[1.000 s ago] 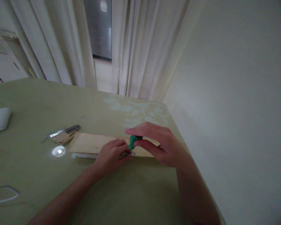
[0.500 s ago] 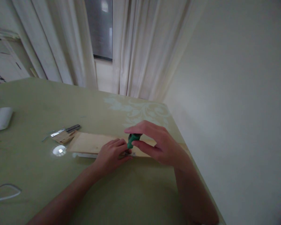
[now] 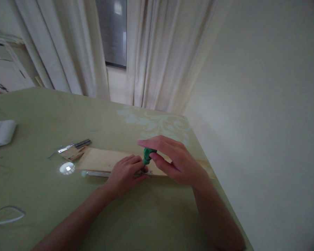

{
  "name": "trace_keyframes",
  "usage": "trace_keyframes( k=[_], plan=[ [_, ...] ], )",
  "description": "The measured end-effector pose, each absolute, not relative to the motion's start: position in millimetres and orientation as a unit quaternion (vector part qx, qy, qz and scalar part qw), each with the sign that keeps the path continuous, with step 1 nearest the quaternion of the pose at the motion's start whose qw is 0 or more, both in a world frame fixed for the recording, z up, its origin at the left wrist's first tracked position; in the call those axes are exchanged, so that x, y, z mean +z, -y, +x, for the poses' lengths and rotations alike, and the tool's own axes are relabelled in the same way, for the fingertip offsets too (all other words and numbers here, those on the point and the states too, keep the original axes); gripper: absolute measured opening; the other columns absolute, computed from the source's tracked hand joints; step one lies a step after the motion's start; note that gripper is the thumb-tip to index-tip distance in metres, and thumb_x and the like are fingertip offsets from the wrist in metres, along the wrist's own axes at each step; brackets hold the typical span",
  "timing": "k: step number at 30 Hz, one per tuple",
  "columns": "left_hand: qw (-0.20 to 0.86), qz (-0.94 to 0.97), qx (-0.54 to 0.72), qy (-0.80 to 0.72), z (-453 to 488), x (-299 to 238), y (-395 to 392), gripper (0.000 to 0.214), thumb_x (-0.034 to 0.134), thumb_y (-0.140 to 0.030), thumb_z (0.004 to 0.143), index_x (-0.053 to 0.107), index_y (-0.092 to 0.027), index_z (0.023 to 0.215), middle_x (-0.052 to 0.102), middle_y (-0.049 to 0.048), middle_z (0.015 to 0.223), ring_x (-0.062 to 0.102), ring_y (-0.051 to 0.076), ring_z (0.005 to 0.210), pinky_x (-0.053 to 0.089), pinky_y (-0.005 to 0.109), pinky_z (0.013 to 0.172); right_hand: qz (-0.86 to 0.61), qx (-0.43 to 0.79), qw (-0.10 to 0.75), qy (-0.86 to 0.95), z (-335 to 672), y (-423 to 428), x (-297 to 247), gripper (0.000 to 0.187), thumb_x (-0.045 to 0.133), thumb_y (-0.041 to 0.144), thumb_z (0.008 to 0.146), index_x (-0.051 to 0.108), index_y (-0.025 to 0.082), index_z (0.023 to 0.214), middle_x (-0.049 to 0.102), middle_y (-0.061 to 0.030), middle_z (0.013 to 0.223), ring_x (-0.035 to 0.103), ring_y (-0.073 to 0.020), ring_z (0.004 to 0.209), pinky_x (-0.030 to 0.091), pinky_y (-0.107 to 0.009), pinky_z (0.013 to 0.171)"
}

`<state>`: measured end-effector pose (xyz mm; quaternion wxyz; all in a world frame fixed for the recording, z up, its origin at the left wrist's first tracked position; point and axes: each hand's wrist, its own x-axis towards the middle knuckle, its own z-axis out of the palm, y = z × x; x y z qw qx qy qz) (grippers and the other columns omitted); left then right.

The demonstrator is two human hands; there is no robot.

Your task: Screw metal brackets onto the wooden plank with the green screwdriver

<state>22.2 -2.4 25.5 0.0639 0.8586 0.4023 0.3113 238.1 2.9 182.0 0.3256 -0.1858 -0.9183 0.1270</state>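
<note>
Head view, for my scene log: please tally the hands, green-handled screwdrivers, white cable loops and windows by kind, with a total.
Left hand and right hand: 2
Green-handled screwdriver: 1
White cable loop: 1
Window: 1
Total: 5

Your right hand (image 3: 179,162) held the green screwdriver (image 3: 147,156) tip-down at a metal strip (image 3: 150,172) along the near edge of the board (image 3: 96,160). Your left hand (image 3: 124,172) rested on the board, its fingertips just beside the shaft. Metal parts (image 3: 82,143) lay near the board's left end; a white cable (image 3: 9,220) lay farther left on the table (image 3: 136,219). Curtains (image 3: 167,52) flanked the window (image 3: 112,35).
</note>
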Motion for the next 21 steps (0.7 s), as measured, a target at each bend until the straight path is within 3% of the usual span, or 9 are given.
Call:
trace_keyframes(
  k=[5, 8, 10, 13, 17, 21],
  plan=[
    [0.059, 0.848, 0.318, -0.419, 23.4, 19.0, 0.9, 0.011, 0.077, -0.035, 0.091, 0.073, -0.025, 0.095, 0.072, 0.0031, 0.090, 0.065, 0.023, 0.088, 0.049, 0.035, 0.076, -0.218, -0.086, 0.381, 0.894, 228.2, -6.2, 169.5, 0.025, 0.071, 0.039, 0.099, 0.074, 0.018, 0.113, 0.071, -0.0043, 0.085, 0.063, -0.0190, 0.080, 0.051, -0.035, 0.076],
    [0.083, 0.849, 0.315, -0.416, 23.8, 22.8, 1.8, 0.010, 0.078, -0.032, 0.090, 0.074, -0.026, 0.097, 0.073, 0.0028, 0.093, 0.066, 0.023, 0.090, 0.049, 0.035, 0.078, -0.221, -0.168, 0.404, 0.871, 225.2, -8.0, 162.8, 0.026, 0.072, 0.038, 0.097, 0.071, 0.018, 0.114, 0.073, -0.0055, 0.084, 0.064, -0.0210, 0.080, 0.052, -0.036, 0.077],
    [0.086, 0.850, 0.318, -0.411, 23.6, 25.6, 2.7, 0.011, 0.078, -0.030, 0.090, 0.073, -0.026, 0.099, 0.074, 0.0026, 0.095, 0.066, 0.023, 0.091, 0.049, 0.034, 0.079, -0.188, -0.145, 0.406, 0.882, 226.5, -10.8, 161.6, 0.038, 0.069, 0.035, 0.099, 0.064, 0.017, 0.132, 0.077, -0.0109, 0.107, 0.069, -0.0240, 0.098, 0.055, -0.039, 0.088],
    [0.072, 0.853, 0.320, -0.405, 23.0, 27.2, 3.6, 0.008, 0.076, -0.030, 0.091, 0.071, -0.025, 0.094, 0.072, 0.0026, 0.094, 0.065, 0.022, 0.089, 0.048, 0.034, 0.077, -0.138, 0.008, 0.395, 0.908, 230.0, -16.3, 162.5, 0.047, 0.061, 0.026, 0.103, 0.053, 0.017, 0.148, 0.071, -0.0137, 0.133, 0.067, -0.0228, 0.119, 0.055, -0.040, 0.101],
    [0.061, 0.855, 0.317, -0.406, 22.9, 28.2, 4.0, 0.009, 0.077, -0.030, 0.091, 0.071, -0.026, 0.096, 0.072, 0.0019, 0.096, 0.065, 0.022, 0.092, 0.047, 0.033, 0.078, -0.111, 0.184, 0.422, 0.881, 228.6, -27.1, 154.8, 0.029, 0.069, 0.026, 0.100, 0.070, 0.023, 0.129, 0.075, -0.0056, 0.106, 0.069, -0.0166, 0.097, 0.058, -0.032, 0.086],
    [0.060, 0.857, 0.307, -0.410, 23.1, 31.1, 4.1, 0.009, 0.078, -0.031, 0.090, 0.072, -0.026, 0.095, 0.071, 0.0014, 0.096, 0.064, 0.022, 0.090, 0.047, 0.034, 0.078, -0.131, 0.126, 0.514, 0.839, 224.5, -34.9, 145.0, 0.028, 0.081, 0.037, 0.091, 0.076, 0.023, 0.115, 0.068, -0.0026, 0.089, 0.062, -0.0169, 0.084, 0.055, -0.031, 0.077]
  ],
)
